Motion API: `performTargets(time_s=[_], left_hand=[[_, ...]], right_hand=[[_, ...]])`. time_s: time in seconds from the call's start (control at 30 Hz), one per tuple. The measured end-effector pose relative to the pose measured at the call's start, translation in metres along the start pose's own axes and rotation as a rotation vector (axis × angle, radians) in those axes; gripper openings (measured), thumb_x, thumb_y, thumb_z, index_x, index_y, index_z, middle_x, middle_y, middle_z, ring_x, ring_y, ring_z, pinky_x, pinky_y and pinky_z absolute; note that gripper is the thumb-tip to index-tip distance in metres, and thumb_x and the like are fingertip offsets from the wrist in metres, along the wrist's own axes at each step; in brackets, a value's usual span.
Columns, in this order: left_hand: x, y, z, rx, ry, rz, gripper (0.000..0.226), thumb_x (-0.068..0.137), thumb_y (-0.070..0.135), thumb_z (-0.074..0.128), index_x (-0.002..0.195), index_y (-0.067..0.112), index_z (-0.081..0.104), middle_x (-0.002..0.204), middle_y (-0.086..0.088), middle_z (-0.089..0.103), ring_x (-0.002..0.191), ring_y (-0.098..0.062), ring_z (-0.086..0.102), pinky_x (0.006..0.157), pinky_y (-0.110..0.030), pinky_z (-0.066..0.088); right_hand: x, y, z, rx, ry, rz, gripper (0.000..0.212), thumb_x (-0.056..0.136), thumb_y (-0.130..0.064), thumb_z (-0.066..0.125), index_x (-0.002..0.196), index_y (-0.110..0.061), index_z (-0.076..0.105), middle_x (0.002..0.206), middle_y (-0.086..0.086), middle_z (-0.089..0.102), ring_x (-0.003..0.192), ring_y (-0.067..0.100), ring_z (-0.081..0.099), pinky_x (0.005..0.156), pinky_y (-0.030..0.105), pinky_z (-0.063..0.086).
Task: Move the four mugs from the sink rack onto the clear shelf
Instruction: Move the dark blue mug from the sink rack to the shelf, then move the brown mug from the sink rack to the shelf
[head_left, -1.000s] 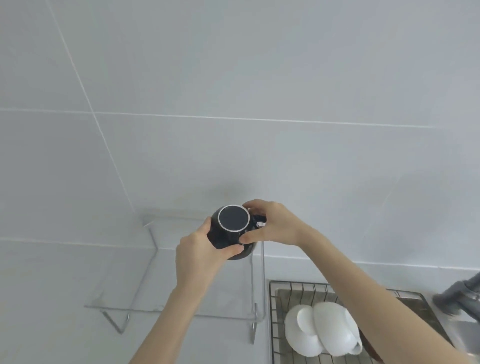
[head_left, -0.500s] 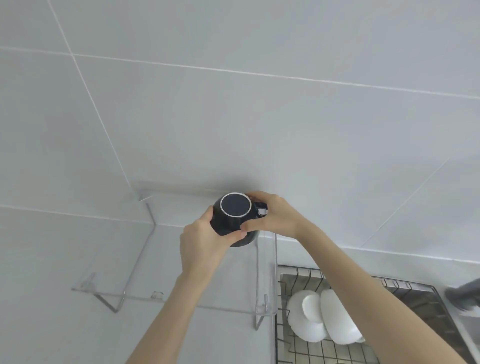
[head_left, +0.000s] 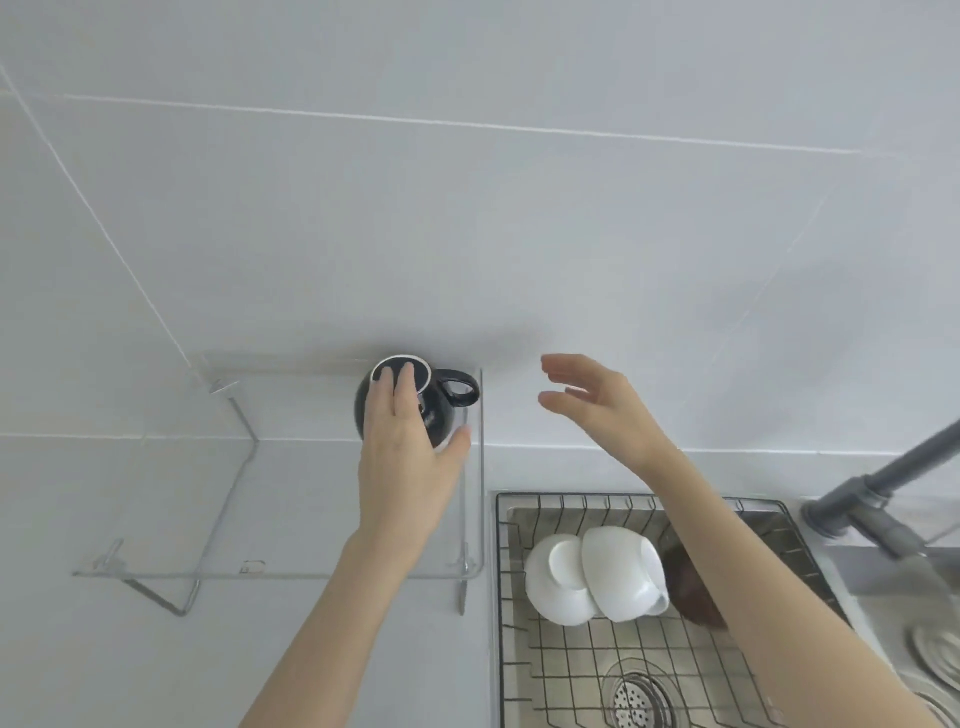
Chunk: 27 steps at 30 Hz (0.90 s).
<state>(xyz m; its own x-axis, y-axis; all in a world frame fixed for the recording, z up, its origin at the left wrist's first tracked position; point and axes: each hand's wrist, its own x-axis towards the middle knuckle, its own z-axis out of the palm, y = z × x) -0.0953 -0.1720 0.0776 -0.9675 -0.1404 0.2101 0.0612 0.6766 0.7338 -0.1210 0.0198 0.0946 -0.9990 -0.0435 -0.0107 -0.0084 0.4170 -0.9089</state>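
Note:
A black mug (head_left: 441, 402) sits upside down at the back right corner of the clear shelf (head_left: 171, 545), its handle pointing right. My left hand (head_left: 405, 457) wraps it from the front, fingers over its base. My right hand (head_left: 592, 400) hovers to the right of the mug, fingers spread, holding nothing. Two white mugs (head_left: 592, 579) lie on their sides in the wire sink rack (head_left: 571, 665). A brown mug (head_left: 693, 592) lies behind them, largely hidden by my right forearm.
A grey faucet (head_left: 878, 493) slants in at the right, above the sink edge. The sink drain (head_left: 636, 699) shows through the rack. A white tiled wall backs the shelf, which hangs on metal brackets left of the sink.
The black mug went from both hands down onto the shelf's back right corner. My right hand let go of the handle and drew away to the right. The view tilted down.

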Motion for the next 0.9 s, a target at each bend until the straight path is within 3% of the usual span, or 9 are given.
performTargets(time_s=[0.1, 0.2, 0.37, 0.43, 0.53, 0.63, 0.73, 0.83, 0.9], left_hand=[[-0.022, 0.034, 0.014, -0.045, 0.079, 0.143, 0.065, 0.079, 0.021, 0.063, 0.137, 0.011, 0.035, 0.152, -0.013, 0.024, 0.143, -0.023, 0.020, 0.107, -0.019, 0.019], [-0.041, 0.057, 0.033, -0.143, -0.023, 0.215, 0.059, 0.081, 0.018, 0.060, 0.136, 0.011, 0.038, 0.151, -0.009, 0.030, 0.141, -0.018, 0.024, 0.101, -0.005, 0.009], [-0.084, 0.079, 0.101, -0.256, -0.456, 0.182, 0.053, 0.083, 0.016, 0.056, 0.134, 0.014, 0.041, 0.144, -0.002, 0.043, 0.134, -0.014, 0.037, 0.109, -0.015, 0.020], [-0.095, 0.080, 0.133, -0.305, -0.679, 0.080, 0.054, 0.083, 0.019, 0.055, 0.135, 0.016, 0.040, 0.142, -0.002, 0.046, 0.131, -0.014, 0.042, 0.112, -0.029, 0.029], [-0.108, 0.078, 0.178, -0.294, -0.948, -0.057, 0.057, 0.084, 0.018, 0.053, 0.138, 0.013, 0.036, 0.143, -0.006, 0.045, 0.131, -0.017, 0.042, 0.107, -0.024, 0.030], [-0.117, 0.076, 0.218, -0.235, -1.047, -0.115, 0.060, 0.085, 0.016, 0.048, 0.141, 0.012, 0.029, 0.148, -0.008, 0.038, 0.135, -0.020, 0.036, 0.112, -0.031, 0.028], [-0.120, 0.075, 0.245, -0.163, -1.046, -0.130, 0.060, 0.085, 0.012, 0.044, 0.142, 0.011, 0.025, 0.149, -0.009, 0.034, 0.138, -0.025, 0.031, 0.112, -0.034, 0.027], [-0.120, 0.076, 0.265, -0.157, -1.060, -0.200, 0.067, 0.085, 0.011, 0.043, 0.145, 0.008, 0.011, 0.156, -0.011, 0.015, 0.144, -0.025, 0.015, 0.116, -0.034, 0.018], [-0.119, 0.076, 0.276, -0.157, -1.072, -0.273, 0.073, 0.085, 0.012, 0.043, 0.146, 0.010, 0.003, 0.158, -0.012, 0.004, 0.144, -0.025, 0.012, 0.117, -0.035, 0.017]], right_hand=[[-0.026, 0.024, -0.037, 0.025, 0.112, 0.074, 0.032, 0.087, -0.014, 0.056, 0.118, -0.017, 0.058, 0.120, -0.005, 0.061, 0.113, 0.010, 0.055, 0.088, 0.015, 0.041], [-0.051, 0.053, -0.066, 0.041, 0.224, 0.155, 0.027, 0.089, -0.011, 0.051, 0.114, -0.016, 0.061, 0.116, -0.002, 0.063, 0.110, 0.013, 0.056, 0.094, 0.023, 0.038], [-0.104, 0.117, -0.104, 0.088, 0.431, 0.370, 0.020, 0.089, -0.017, 0.047, 0.094, -0.026, 0.064, 0.106, 0.004, 0.066, 0.110, 0.024, 0.059, 0.103, 0.040, 0.042], [-0.127, 0.143, -0.105, 0.130, 0.504, 0.469, 0.020, 0.089, -0.018, 0.047, 0.087, -0.028, 0.064, 0.104, 0.006, 0.066, 0.108, 0.025, 0.060, 0.096, 0.038, 0.046], [-0.152, 0.174, -0.097, 0.184, 0.603, 0.617, 0.023, 0.090, -0.015, 0.044, 0.102, -0.016, 0.064, 0.115, 0.008, 0.063, 0.101, 0.019, 0.057, 0.082, 0.027, 0.042], [-0.168, 0.203, -0.088, 0.163, 0.614, 0.769, 0.036, 0.091, -0.015, 0.040, 0.124, -0.009, 0.053, 0.124, 0.010, 0.058, 0.107, 0.022, 0.053, 0.090, 0.031, 0.038], [-0.169, 0.221, -0.083, 0.097, 0.574, 0.852, 0.040, 0.091, -0.013, 0.039, 0.129, -0.006, 0.048, 0.129, 0.015, 0.055, 0.121, 0.032, 0.047, 0.099, 0.036, 0.035], [-0.167, 0.231, -0.082, 0.068, 0.574, 0.877, 0.036, 0.092, -0.011, 0.037, 0.124, -0.002, 0.051, 0.114, 0.015, 0.058, 0.115, 0.033, 0.049, 0.091, 0.034, 0.035], [-0.166, 0.237, -0.081, 0.090, 0.592, 0.891, 0.031, 0.091, -0.011, 0.037, 0.112, -0.004, 0.058, 0.095, 0.010, 0.058, 0.098, 0.031, 0.051, 0.080, 0.031, 0.036]])
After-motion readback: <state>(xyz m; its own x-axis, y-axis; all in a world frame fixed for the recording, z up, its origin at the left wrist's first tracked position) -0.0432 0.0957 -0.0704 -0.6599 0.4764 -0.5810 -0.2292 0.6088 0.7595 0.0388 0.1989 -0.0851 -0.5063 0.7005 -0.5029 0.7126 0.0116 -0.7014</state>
